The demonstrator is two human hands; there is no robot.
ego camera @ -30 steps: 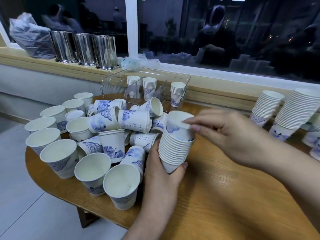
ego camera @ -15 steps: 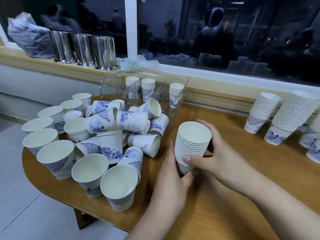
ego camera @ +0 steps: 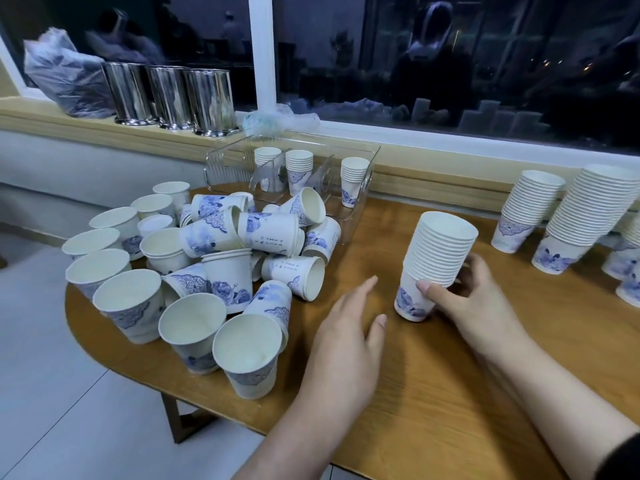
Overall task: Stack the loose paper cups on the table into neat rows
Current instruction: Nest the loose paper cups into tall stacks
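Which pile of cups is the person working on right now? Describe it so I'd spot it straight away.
Start at the wooden table and look between the jumble of loose cups on the left and the tall stacks on the right. There one stack of cups stands alone near the middle. It is the only stack with a hand on it: the right hand grips its base.

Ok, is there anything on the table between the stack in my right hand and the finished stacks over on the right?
Nothing visible. The right hand holds the stack upright on the table, and only bare wood lies between it and the finished stacks at the right. The left hand sits on the opposite side, toward the loose cups.
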